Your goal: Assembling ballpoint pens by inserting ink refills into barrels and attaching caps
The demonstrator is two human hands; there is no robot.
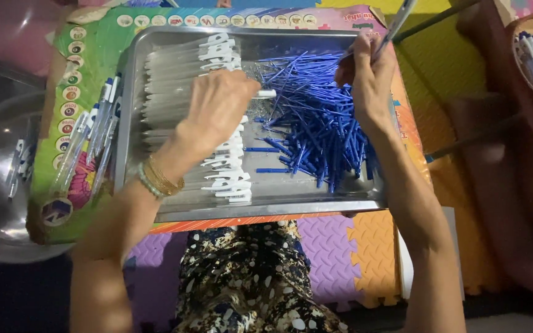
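Head view: the left hand [217, 108] is curled over a clear plastic pen barrel with a white clip [265, 94], drawn from the stacked row of like barrels [174, 86] under its palm; the right hand [368, 77] pinches a second barrel [400, 18] upright, above the heap of thin blue refills [316, 123] in the shallow steel tray [279, 206]; these barrels look light, stiff and slick, best held mid-shaft.

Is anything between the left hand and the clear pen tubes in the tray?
Nothing visible. The left hand lies right on the row of clear tubes in the tray, fingers already touching them. The blue refills lie off to its right.
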